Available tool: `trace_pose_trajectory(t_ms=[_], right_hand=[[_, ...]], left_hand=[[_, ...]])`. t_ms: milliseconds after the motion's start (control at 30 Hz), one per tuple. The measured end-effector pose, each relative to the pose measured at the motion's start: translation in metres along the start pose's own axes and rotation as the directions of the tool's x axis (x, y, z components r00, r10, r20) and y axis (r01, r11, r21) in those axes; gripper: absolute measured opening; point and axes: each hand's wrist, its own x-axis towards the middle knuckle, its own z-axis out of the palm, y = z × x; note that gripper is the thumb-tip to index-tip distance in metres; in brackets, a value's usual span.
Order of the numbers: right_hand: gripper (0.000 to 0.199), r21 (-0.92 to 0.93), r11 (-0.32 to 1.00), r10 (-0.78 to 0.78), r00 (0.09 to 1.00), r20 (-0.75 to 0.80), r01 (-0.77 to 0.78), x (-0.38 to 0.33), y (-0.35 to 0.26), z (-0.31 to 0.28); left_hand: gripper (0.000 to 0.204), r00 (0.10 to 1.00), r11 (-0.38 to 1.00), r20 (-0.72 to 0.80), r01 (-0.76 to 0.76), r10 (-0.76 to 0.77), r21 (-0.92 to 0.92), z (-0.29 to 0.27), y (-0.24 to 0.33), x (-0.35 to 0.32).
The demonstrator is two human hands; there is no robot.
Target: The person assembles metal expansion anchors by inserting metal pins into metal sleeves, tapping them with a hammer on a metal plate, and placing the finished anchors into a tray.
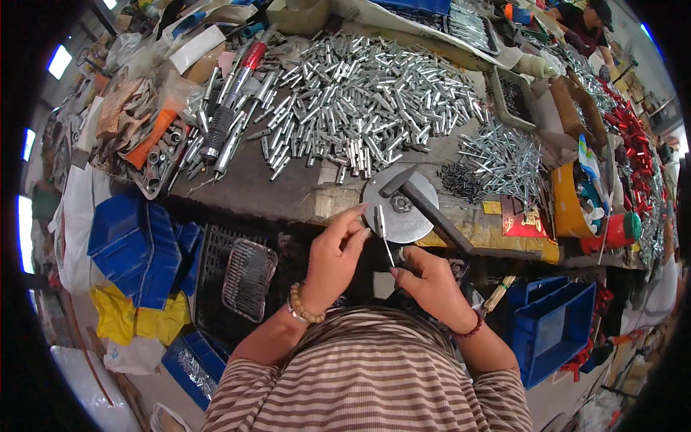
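My right hand [434,283] pinches the lower end of a slim silvery metal rod [389,248] between thumb and fingers. The rod points up and away, and its far end looks thicker, like a small sleeve. Just left of that end is my left hand [337,252], with thumb and forefinger apart and nothing visible between them. Behind the rod lies a round grey metal plate [385,189] at the bench's front edge. Across the plate rests a hammer [436,217], its head toward the far left and its handle toward the near right.
A wide heap of short metal tubes [374,93] covers the bench's middle. Thin pins [504,160] pile up at right. A red-and-black pen-shaped tool [229,108] lies at left. Blue bins [137,248] flank me below the bench. Another person [586,29] is at far right.
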Motion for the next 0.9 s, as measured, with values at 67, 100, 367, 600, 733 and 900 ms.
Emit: trace_pose_trajectory(t_ms=[67,100,367,600,733,900], right_hand=[[0.019,0.086,0.995,0.048,0.999,0.006,-0.049,-0.002,-0.001,0.007],[0.019,0.170,0.981,0.096,0.995,0.013,-0.097,-0.005,-0.001,0.010],[0.014,-0.015,1.000,0.016,1.000,0.012,-0.016,-0.006,0.005,0.039],[0.029,0.141,0.987,0.054,0.988,0.146,-0.075,-0.001,0.015,0.053],[0.026,0.243,0.956,0.114,0.973,0.202,-0.163,0.005,0.033,0.051],[0.022,0.193,0.956,0.172,0.954,0.246,-0.222,0.012,0.041,0.058]], left_hand=[[0.049,0.950,0.892,0.117,0.313,-0.290,-0.327,0.005,0.009,-0.006],[0.049,0.949,0.891,0.113,0.316,-0.295,-0.327,0.005,0.009,-0.007],[0.064,0.912,0.716,0.139,0.390,-0.385,-0.578,0.001,0.006,-0.018],[0.058,0.909,0.798,-0.085,0.310,-0.408,-0.516,-0.043,-0.031,-0.041],[0.046,0.777,0.859,-0.379,0.398,-0.502,-0.323,-0.095,-0.105,-0.091],[0.045,0.511,0.726,-0.610,0.669,-0.605,-0.160,-0.154,-0.225,-0.211]])
